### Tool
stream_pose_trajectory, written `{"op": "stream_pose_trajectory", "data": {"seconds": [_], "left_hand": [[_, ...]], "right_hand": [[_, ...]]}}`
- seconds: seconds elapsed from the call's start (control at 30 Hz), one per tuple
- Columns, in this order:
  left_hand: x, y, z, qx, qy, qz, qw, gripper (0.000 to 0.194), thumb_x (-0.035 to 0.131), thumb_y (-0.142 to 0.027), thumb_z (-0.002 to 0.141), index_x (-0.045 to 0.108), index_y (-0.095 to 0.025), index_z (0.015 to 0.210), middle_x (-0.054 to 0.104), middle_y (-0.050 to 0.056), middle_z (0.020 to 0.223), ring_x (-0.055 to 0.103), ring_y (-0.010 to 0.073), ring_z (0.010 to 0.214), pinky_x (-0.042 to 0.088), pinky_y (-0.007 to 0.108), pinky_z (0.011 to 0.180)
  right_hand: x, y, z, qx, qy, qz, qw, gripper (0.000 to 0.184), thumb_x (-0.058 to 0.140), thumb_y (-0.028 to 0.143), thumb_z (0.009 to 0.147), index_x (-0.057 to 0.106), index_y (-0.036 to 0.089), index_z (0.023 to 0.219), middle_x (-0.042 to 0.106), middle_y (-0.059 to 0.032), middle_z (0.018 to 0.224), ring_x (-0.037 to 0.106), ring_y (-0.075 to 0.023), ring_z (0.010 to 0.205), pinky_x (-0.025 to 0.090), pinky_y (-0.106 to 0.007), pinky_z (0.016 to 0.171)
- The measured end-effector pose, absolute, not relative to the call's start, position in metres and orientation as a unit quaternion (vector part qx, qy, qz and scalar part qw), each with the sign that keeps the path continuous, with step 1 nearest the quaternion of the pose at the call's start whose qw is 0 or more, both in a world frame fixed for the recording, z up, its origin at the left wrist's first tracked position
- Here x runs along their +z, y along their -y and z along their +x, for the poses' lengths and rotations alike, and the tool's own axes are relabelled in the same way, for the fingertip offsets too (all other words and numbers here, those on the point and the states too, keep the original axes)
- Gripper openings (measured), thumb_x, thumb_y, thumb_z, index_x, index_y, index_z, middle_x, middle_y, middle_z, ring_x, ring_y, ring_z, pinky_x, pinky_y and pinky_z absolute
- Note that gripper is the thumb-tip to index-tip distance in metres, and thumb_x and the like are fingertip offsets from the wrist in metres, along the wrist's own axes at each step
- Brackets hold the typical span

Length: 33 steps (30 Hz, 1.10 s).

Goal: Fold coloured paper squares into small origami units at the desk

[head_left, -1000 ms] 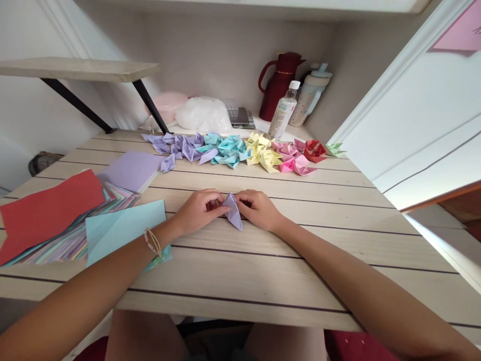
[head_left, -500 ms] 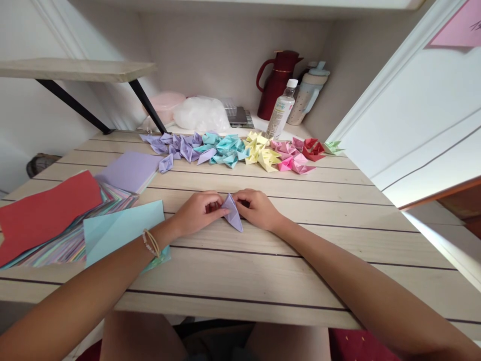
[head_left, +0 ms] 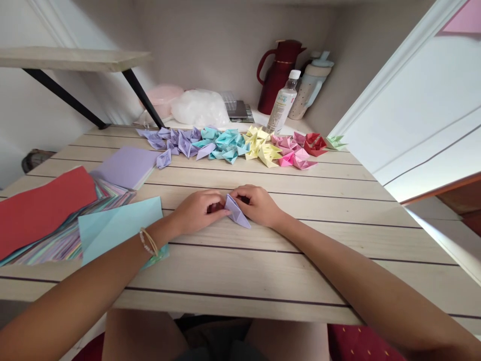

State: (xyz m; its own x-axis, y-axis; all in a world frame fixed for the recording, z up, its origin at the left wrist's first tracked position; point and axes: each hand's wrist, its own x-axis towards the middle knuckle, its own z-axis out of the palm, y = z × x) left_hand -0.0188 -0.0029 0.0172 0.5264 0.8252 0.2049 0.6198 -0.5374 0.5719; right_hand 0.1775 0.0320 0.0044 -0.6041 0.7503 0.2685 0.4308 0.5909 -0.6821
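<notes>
- Pinches the small lavender folded-paper piece narrowly between left hand and right hand, just over the pale slatted wooden table.
- Could crease askew or tear at the tip, from uneven pulling by the fingertips.
- Could drag the flat light-blue paper sheet out of place, from the beaded bracelet close above.
- Carries printing on the clear plastic bottle, too small to read.

Left hand, right hand bare, forearms uncovered. Left wrist: thin bracelets, pale yellow bands plus strand of small whitish-pink beads. Dark gray clothing at lap, blackish toward middle, details unclear; thighs bare.
</notes>
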Motion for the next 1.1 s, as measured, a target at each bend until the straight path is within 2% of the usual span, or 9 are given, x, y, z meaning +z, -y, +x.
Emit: {"op": "stream_pose_trajectory", "data": {"seconds": [0.57, 1.1], "left_hand": [[0.0179, 0.0079, -0.0176, 0.186, -0.418, 0.872, 0.175, 0.017, 0.053, -0.034, 0.084, 0.059, -0.018, 0.083, 0.056, 0.002, 0.083, 0.053, 0.0141, 0.072, 0.042, 0.026, 0.061], [0.0190, 0.0095, -0.0175, 0.157, -0.407, 0.891, 0.126, 0.018, 0.051, -0.034, 0.086, 0.056, -0.017, 0.086, 0.056, 0.004, 0.086, 0.054, 0.0166, 0.076, 0.043, 0.029, 0.068]], "right_hand": [[0.0052, -0.0315, 0.1778, 0.286, 0.847, -0.356, 0.271, 0.018, 0.051, 0.025, 0.086, 0.068, 0.020, 0.082, 0.068, -0.0023, 0.079, 0.058, -0.0147, 0.073, 0.040, -0.025, 0.065], [0.0047, -0.0320, 0.1780, 0.281, 0.849, -0.351, 0.277, 0.019, 0.051, 0.026, 0.086, 0.068, 0.019, 0.082, 0.067, -0.0026, 0.079, 0.058, -0.0147, 0.073, 0.039, -0.025, 0.066]]}}
